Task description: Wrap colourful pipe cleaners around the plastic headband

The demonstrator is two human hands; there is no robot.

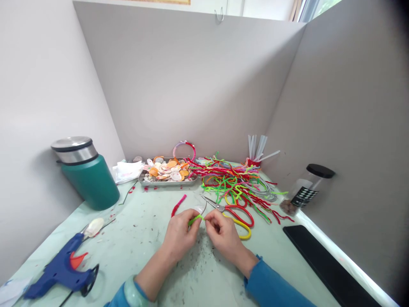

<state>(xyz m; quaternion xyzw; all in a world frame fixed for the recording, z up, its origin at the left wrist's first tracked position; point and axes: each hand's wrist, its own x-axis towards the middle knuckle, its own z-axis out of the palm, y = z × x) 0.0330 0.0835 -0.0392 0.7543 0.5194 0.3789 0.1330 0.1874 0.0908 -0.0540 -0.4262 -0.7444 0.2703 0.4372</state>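
Near the middle of the table, my left hand (181, 233) pinches a short bright green fuzzy strip (195, 219). My right hand (222, 233) is closed in a pinch at the strip's right end, thumb and forefinger together. Just beyond the hands lie scissors with red handles (243, 216) and a second pair with yellow handles (245, 230), partly hidden by my right hand. A pink-red fuzzy piece (178, 205) lies behind my left hand. A thin curved item by the scissor tips is too small to make out.
Behind are a metal tray (169, 184) of discs, a pile of coloured pipe cleaners (230, 179) and white sticks (257, 149). A green bottle (92, 181) and blue glue gun (64, 266) are left. At right are a clear jar (303, 192) and black slab (326, 260).
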